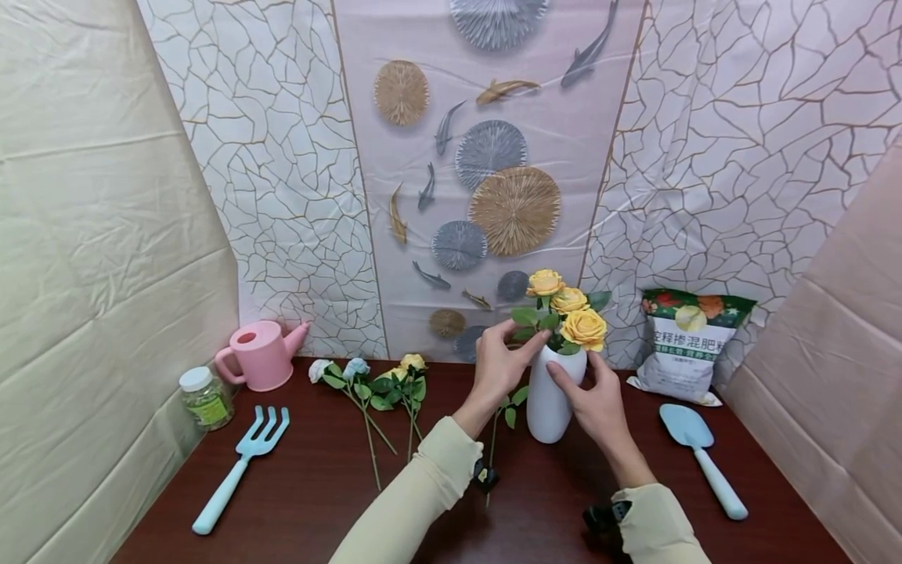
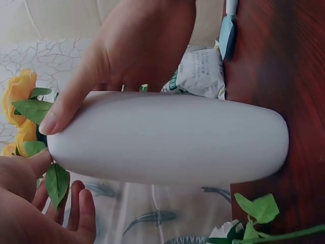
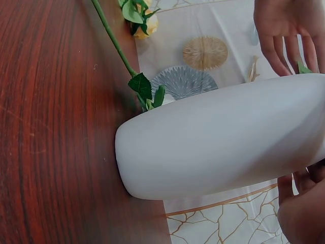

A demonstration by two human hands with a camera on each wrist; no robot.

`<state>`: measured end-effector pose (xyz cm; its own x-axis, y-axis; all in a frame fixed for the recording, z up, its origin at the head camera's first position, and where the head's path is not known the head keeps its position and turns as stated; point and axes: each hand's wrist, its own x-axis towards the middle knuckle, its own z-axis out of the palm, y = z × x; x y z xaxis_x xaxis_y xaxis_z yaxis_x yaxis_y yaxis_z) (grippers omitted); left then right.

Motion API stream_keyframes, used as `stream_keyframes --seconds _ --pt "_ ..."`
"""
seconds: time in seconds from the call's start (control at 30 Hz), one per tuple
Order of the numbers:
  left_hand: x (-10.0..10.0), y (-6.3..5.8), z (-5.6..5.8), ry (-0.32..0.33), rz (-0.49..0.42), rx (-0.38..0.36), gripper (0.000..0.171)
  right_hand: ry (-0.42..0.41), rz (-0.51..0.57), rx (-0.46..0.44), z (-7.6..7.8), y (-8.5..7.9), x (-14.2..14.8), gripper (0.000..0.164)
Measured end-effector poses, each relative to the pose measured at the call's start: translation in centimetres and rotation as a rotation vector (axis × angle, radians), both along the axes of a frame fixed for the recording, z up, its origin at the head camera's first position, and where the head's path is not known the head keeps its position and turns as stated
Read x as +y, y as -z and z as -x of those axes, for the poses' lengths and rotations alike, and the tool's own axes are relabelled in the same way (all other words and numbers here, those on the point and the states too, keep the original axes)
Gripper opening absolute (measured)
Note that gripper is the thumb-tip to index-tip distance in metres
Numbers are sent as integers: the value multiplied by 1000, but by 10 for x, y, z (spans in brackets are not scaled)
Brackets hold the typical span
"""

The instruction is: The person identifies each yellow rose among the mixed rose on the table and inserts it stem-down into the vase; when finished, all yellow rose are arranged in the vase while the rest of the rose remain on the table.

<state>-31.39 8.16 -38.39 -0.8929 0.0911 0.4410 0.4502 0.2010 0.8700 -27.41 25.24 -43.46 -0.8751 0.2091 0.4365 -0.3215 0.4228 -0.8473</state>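
A white vase (image 1: 550,399) stands on the table with several yellow roses (image 1: 583,327) in its mouth. My right hand (image 1: 597,398) grips the vase near the top. In the left wrist view the right hand's thumb (image 2: 60,117) lies along the vase by the rim. At the mouth's other side is my left hand (image 1: 499,362), its thumb at the rim and its fingers loosely spread among the green leaves (image 1: 524,316). One leaf (image 2: 57,184) hangs over the rim in front of these fingers. The stems inside the vase are hidden.
Blue-white and yellow roses (image 1: 413,362) lie left of the vase, and a leafy stem (image 1: 492,446) lies beside it. Further left are a pink watering can (image 1: 264,360), a lidded jar (image 1: 207,401) and a hand fork (image 1: 247,458). A fertilizer bag (image 1: 687,348) and a trowel (image 1: 698,446) are right.
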Motion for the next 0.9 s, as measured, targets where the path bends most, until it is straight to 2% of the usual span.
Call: stream_keyframes --seconds 0.2,0.3,0.37,0.5,0.77,0.9 --pt "-21 9 -4 47 6 9 39 12 5 8 0 1 0 59" --pt "-37 15 -6 65 8 17 37 14 7 10 0 0 -1 59" --pt "-50 20 -6 53 16 24 33 14 3 9 0 1 -1 59" --pt "-78 32 -5 -14 43 18 28 14 5 8 1 -1 -1 60" --pt "-140 62 2 -197 144 -1 27 37 -9 1 2 2 -1 61" --pt "-169 74 0 -288 185 -27 26 29 -13 2 2 1 -1 60"
